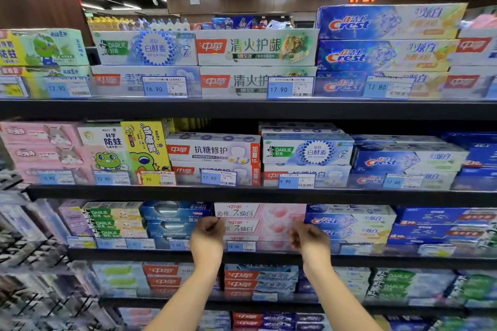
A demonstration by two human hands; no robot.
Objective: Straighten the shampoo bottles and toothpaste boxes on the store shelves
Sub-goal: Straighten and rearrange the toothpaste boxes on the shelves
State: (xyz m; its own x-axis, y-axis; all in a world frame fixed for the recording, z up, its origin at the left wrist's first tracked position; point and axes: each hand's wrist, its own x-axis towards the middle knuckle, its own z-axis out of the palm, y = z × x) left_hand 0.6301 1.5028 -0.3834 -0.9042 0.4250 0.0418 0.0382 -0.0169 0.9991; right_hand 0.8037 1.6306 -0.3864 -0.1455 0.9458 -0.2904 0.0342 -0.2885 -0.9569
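Store shelving fills my view: five black metal shelves [242,110], each packed with toothpaste cartons lying lengthwise. On the third shelf down sits a stack of pink-and-white cardboard toothpaste boxes [258,212]; I count three front faces, the lowest partly hidden. My left hand [207,234] has its fingers curled onto the stack's left end at the second box. My right hand [309,239] is curled onto the right end at the same height. Both look like grips, though blur softens the fingertips. There is no side room. The stack touches dark blue cardboard cartons [174,212] on its left and blue-and-white Crest cartons [349,220] on its right. The shelf above sits just over the top box. A clear plastic rail with pale blue price tags [240,246] runs along the front edge and covers the lowest box. The only open room is the aisle in front, where both forearms reach in.
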